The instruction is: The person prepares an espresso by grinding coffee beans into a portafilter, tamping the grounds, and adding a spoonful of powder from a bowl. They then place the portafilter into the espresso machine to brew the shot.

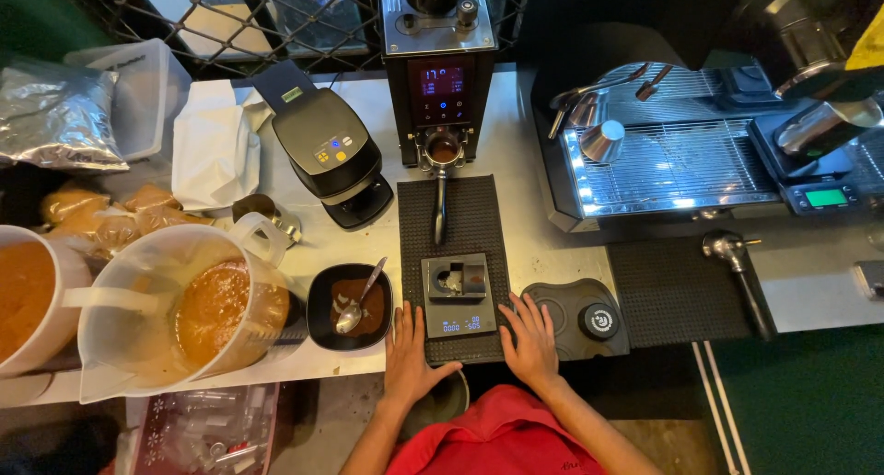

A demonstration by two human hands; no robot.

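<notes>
Both hands flat, fingers spread, holding nothing. Left hand (407, 351) rests palm down on the counter edge, fingertips touching the left side of the small grey digital scale (458, 295); right hand (532, 339) rests palm down at the scale's right side, fingers on the edge of the black rubber mat (456, 254) the scale sits on. Scale display lit, a small dark holder piece on its top. Just right of the right hand, a dark tamping mat (571, 314) with a round black tamper (599, 321) on it. Left of the left hand, a black bowl (349, 307) of brown powder with a metal spoon (359, 300) in it. Further up the mat, a portafilter (442, 176) sits docked under the black coffee grinder (439, 61), handle pointing toward the person. Left of the grinder, a second dark machine (330, 148) and a white paper bag (214, 148). Far left, a clear plastic jug (175, 309) with orange-brown liquid, another white container (32, 295) beside it. Right side, espresso machine drip tray (672, 167) with a small metal pitcher (603, 142); another portafilter (741, 277) lies on a black mat near the counter's front edge. Red shirt visible at bottom.
</notes>
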